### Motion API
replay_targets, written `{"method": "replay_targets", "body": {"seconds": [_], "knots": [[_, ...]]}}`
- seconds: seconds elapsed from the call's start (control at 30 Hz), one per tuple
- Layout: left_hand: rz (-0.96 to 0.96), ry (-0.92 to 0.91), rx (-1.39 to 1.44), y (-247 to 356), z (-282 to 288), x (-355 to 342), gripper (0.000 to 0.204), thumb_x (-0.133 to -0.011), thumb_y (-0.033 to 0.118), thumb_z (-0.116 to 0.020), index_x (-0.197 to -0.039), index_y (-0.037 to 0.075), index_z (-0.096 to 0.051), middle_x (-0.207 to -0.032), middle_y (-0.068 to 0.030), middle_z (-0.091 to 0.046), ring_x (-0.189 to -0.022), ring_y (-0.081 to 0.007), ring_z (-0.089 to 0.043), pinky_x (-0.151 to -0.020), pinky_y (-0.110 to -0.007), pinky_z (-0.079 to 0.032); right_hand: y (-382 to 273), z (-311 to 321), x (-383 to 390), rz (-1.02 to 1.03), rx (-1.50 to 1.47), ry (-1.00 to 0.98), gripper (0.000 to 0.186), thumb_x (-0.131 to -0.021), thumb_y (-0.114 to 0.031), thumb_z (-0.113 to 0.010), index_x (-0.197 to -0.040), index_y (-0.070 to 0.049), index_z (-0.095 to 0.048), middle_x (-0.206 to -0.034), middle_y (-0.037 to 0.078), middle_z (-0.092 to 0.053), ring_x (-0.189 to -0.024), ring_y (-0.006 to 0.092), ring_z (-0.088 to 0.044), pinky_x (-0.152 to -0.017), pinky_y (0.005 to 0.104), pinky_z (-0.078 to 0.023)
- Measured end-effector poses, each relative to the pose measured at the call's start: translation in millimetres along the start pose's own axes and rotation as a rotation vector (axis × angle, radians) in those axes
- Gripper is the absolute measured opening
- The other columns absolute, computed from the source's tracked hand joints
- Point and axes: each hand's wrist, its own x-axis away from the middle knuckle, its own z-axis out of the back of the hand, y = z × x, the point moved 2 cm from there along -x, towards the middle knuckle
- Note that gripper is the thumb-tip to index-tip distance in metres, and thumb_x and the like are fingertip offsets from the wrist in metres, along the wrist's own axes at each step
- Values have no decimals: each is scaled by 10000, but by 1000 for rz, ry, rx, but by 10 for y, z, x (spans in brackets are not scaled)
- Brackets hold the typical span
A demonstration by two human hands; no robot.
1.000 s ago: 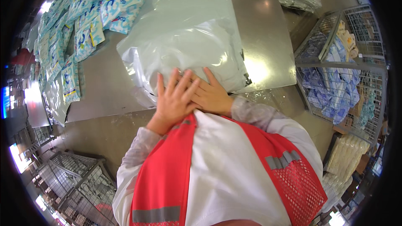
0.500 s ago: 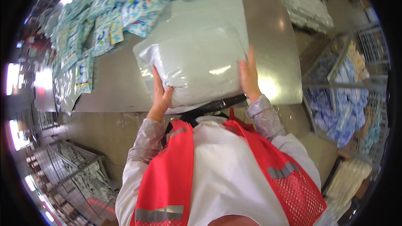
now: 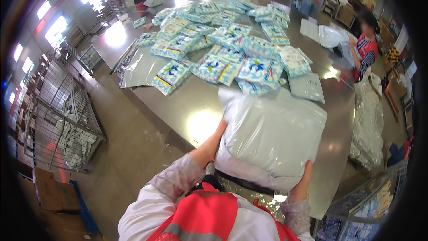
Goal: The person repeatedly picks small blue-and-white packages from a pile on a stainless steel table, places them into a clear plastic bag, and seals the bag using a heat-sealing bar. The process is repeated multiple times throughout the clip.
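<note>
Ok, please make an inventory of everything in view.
Large bulging plastic parcel: one, pale grey, front centre.
Patterned plastic packets: many, blue and white, behind parcel.
Smooth metal table: one, grey, beneath packets.
Flat plastic bags: at least two, grey, beside packets.
Wire cages: at least two, grey, left, lower right.
Crumpled clear plastic bundle: one, whitish, right.
Cardboard: several, brown, lower left.
Coworkers: at least three, red vests, background.
Left hand: one, bare, parcel's left side.
Right hand: one, bare, parcel's right side.
</note>
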Motion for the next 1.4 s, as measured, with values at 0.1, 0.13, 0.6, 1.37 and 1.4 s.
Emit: {"method": "replay_targets", "body": {"seconds": [0.1, 0.13, 0.6, 1.37, 1.4], "knots": [[125, 197, -75, -361, 614, 416, 793, -948, 678, -448, -1446, 61, -473, -1397, -109, -567, -1236, -259, -565, -1059, -401, -436, 50, -288, -123, -385, 175, -200, 661, -1047, -526, -325, -1504, -48, -355, -1480, 117, -453, -1323, 241, -469, -1105, 377, -380], [224, 163, -117, -425, 854, 513, 790, -964, 669, -420, -1451, 48, -459, -1403, -95, -561, -1239, -248, -563, -1061, -382, -437, 56, -395, -175, -476, 310, -228, 662, -1051, -524, -312, -1512, -49, -343, -1488, 112, -446, -1336, 234, -454, -1113, 372, -370], [-1187, 148, 327, 6124, 2212, 14, 448, -1036, 349, -470, -1405, 98, -438, -1418, -113, -490, -1210, -270, -546, -1065, -456, -401, -439, -6668, -4180, 592, 440, -467, 646, -970, -427, -565, -1483, -80, -380, -1448, 108, -461, -1242, 246, -529, -974, 386, -471], [-184, 108, 65, 3132, 2957, -926, 503, -940, 248, -674, -1367, 44, -504, -1261, -142, -634, -1099, -313, -650, -945, -469, -538, 686, -2083, -3858, 834, 2050, 69, 703, -738, -129, -779, -1386, -194, -514, -1339, 108, -556, -1169, 317, -539, -910, 507, -454], [-238, 58, 202, 3067, 2819, -846, 505, -954, 246, -657, -1388, 53, -486, -1289, -144, -619, -1137, -314, -634, -985, -480, -524, 688, -2085, -3906, 706, 2028, 30, 719, -728, -127, -783, -1390, -208, -514, -1338, 98, -560, -1162, 310, -543, -893, 501, -463]]}}
